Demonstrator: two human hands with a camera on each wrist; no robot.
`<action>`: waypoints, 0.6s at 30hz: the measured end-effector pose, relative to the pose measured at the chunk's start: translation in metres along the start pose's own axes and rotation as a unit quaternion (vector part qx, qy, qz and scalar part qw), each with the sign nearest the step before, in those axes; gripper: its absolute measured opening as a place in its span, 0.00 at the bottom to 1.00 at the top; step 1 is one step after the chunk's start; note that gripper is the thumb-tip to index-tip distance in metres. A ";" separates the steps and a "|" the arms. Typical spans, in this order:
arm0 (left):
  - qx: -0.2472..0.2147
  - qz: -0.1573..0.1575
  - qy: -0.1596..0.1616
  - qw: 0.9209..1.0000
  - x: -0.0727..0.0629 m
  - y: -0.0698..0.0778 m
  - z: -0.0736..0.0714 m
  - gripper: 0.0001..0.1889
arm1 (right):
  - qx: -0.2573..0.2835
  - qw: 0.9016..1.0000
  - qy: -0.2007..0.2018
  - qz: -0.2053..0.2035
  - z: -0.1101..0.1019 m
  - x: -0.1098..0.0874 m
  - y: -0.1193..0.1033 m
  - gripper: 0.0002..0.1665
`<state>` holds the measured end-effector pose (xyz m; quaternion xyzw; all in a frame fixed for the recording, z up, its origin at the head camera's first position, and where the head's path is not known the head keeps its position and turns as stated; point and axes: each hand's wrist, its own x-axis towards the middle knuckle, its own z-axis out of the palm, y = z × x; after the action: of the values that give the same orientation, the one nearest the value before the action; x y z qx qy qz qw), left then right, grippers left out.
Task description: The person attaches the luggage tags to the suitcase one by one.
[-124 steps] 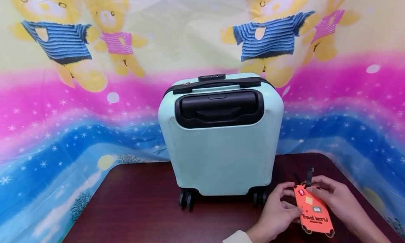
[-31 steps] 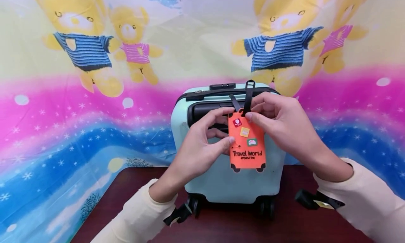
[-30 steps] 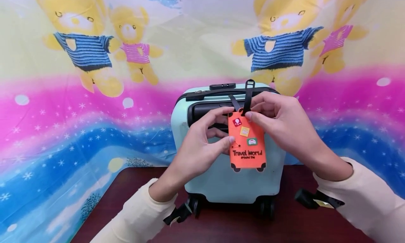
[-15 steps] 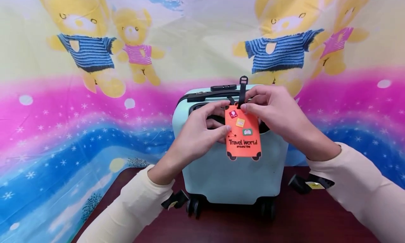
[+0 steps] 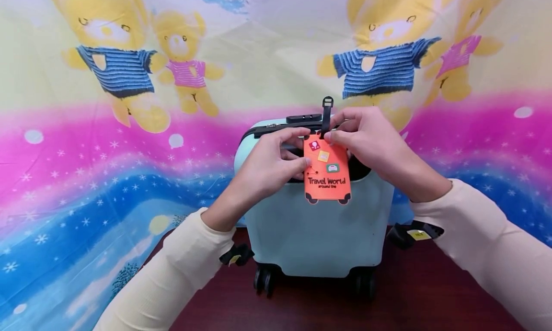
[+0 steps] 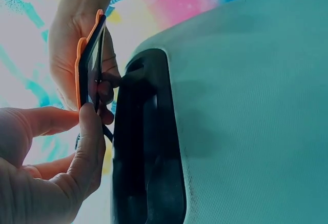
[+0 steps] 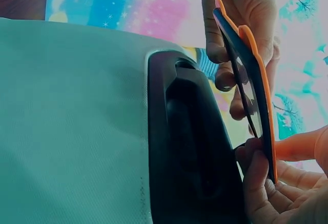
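An orange luggage tag [image 5: 326, 173] with "Travel World" lettering hangs upright between both hands, in front of a mint-green suitcase [image 5: 319, 235]. Its left edge is pinched between thumb and fingers of my left hand [image 5: 276, 161]. My right hand [image 5: 371, 144] pinches the upper right corner, beside the base of the black strap [image 5: 327, 113]. That strap stands up with its buckle at the top. From the side, the left wrist view shows the tag [image 6: 82, 75] apart from the suitcase's black recessed handle panel [image 6: 146, 142]. Hands and tag cover much of that panel in the head view.
The suitcase stands on its black wheels [image 5: 264, 279] on a dark red-brown table [image 5: 319, 307]. A black combination lock [image 5: 304, 118] sits on its top. Behind hangs a bear-print cloth [image 5: 267, 58]. Black straps [image 5: 237, 255] are worn at both wrists.
Both hands have brought the tag from low at the table's right side up before the suitcase. Over the last second it rose further, towards the top handle. The grip looks unchanged.
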<state>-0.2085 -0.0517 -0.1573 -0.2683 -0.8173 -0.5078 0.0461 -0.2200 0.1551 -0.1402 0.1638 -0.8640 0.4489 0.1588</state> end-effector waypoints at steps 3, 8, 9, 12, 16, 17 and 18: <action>0.014 0.000 0.004 1.000 0.004 0.002 -0.003 0.30 | -0.003 1.000 0.008 -0.003 -0.001 0.003 -0.003 0.11; 0.027 -0.008 0.010 1.000 0.012 0.005 -0.006 0.30 | -0.018 1.000 0.009 -0.001 -0.002 0.009 -0.008 0.10; 0.027 -0.009 0.011 1.000 0.013 0.005 -0.006 0.30 | -0.022 1.000 0.009 0.000 -0.003 0.011 -0.009 0.10; 0.022 -0.012 0.011 1.000 0.016 0.007 -0.007 0.30 | -0.026 1.000 0.006 0.000 -0.004 0.014 -0.010 0.09; 0.028 -0.023 0.004 0.999 0.017 0.007 -0.006 0.31 | -0.037 0.999 0.003 -0.011 -0.005 0.013 -0.009 0.08; 0.031 -0.025 0.001 0.999 0.017 0.007 -0.005 0.31 | -0.041 0.999 0.004 -0.016 -0.005 0.012 -0.008 0.07; 0.034 -0.027 -0.001 0.999 0.017 0.007 -0.004 0.31 | -0.042 0.999 0.005 -0.020 -0.005 0.010 -0.006 0.07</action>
<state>-0.2203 -0.0464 -0.1443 -0.2449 -0.8413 -0.4802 0.0405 -0.2260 0.1545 -0.1286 0.1723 -0.8778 0.4098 0.1787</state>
